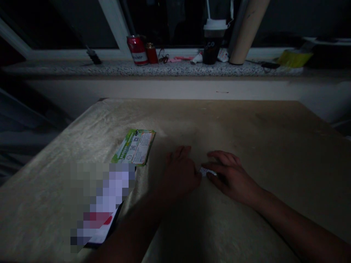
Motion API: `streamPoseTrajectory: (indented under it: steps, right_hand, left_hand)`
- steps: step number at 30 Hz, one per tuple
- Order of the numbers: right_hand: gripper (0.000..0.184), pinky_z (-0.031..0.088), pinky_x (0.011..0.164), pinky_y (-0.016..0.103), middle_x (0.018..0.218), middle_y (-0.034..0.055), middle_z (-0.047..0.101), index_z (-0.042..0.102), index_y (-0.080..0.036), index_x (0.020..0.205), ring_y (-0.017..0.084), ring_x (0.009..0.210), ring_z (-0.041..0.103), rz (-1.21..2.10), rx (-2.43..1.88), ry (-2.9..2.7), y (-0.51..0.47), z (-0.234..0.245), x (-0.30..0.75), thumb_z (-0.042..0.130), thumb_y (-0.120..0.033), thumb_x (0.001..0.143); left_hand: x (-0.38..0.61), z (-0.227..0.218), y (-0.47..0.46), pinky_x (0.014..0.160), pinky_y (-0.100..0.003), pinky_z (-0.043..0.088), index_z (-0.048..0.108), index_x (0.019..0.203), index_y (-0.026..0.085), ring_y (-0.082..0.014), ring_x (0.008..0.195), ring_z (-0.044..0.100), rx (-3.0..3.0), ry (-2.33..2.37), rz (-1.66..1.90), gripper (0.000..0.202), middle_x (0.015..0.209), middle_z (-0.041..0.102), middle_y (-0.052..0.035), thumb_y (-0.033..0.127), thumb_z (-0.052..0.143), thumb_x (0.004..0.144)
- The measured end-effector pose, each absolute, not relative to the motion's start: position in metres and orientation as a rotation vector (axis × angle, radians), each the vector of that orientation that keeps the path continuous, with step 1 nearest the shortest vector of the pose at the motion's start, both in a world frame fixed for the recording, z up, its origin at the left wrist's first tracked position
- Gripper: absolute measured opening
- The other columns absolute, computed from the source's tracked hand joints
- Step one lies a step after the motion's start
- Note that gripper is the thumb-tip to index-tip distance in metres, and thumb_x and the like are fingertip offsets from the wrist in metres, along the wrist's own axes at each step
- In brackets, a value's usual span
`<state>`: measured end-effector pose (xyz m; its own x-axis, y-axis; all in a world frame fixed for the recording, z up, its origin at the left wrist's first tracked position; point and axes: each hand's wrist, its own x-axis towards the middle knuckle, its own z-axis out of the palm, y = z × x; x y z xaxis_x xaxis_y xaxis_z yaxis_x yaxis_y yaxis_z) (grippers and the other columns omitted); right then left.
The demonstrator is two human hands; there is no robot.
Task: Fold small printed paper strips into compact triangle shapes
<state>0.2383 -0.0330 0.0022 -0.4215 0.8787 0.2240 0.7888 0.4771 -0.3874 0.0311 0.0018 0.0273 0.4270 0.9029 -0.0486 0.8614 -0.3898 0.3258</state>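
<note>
Between my hands, low over the table, is a small flat whitish piece (207,171) with a fine speckled pattern, perhaps folded paper; its kind is too dark and small to tell. My right hand (233,177) grips its right part between thumb and fingers, the other fingers reaching out above it. At the piece's left end, my left hand (181,173) has thumb and index finger closed together, while its other fingers stretch forward over the tabletop. Shadow hides part of the left fingertips.
A green printed card or packet (141,146) lies left of my hands. Nearer me is a lit phone or tablet (100,233), mostly pixelated. On the windowsill (175,69) stand a red can (137,51), a red lighter-like object (151,53), a lidded cup (210,45) and a cardboard tube (248,33).
</note>
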Motion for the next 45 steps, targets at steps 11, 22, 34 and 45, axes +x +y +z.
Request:
streamPoseTrajectory:
  steps: [11,22,34,45]
  right_hand:
    - [0.031,0.039,0.108,0.055,0.138,0.0112,0.061,0.074,-0.031,0.122,0.032,0.133,0.052,0.324,-1.374,-2.335,-0.031,0.001,0.239,0.063,-0.024,0.094]
    - [0.033,0.040,0.107,0.055,0.138,0.0126,0.060,0.071,-0.028,0.127,0.033,0.131,0.052,0.346,-1.258,-2.407,-0.028,0.002,0.245,0.062,-0.024,0.096]
    - [0.011,0.052,0.083,0.039,0.086,0.0060,0.072,0.069,-0.016,0.105,0.020,0.083,0.065,0.359,-0.889,-2.256,-0.025,0.008,0.247,0.061,-0.016,0.098]
    - [0.012,0.050,0.070,0.038,0.074,0.0062,0.069,0.068,-0.013,0.097,0.018,0.067,0.061,0.215,-0.706,-2.227,-0.038,0.021,0.248,0.066,-0.006,0.087]
  left_hand:
    - [0.019,0.026,0.007,0.116,-0.063,0.027,0.079,0.074,0.021,-0.0371,0.148,0.037,2.302,1.473,0.165,0.013,0.160,0.043,-0.0122,0.029,0.070,0.081]
    - [0.015,0.011,0.005,0.116,-0.055,0.032,0.072,0.111,0.022,-0.0318,0.143,0.043,2.375,1.210,0.388,0.030,0.149,0.053,-0.0141,0.019,0.072,0.081]
    - [0.017,0.016,0.002,0.087,-0.036,0.049,0.073,0.096,0.018,-0.0212,0.090,0.068,2.484,0.858,0.736,0.025,0.092,0.075,-0.0048,0.030,0.052,0.103]
    - [0.019,0.025,-0.010,0.073,-0.028,0.048,0.071,0.094,0.017,-0.0157,0.074,0.066,2.485,0.626,0.894,0.022,0.083,0.075,-0.0023,0.027,0.053,0.102]
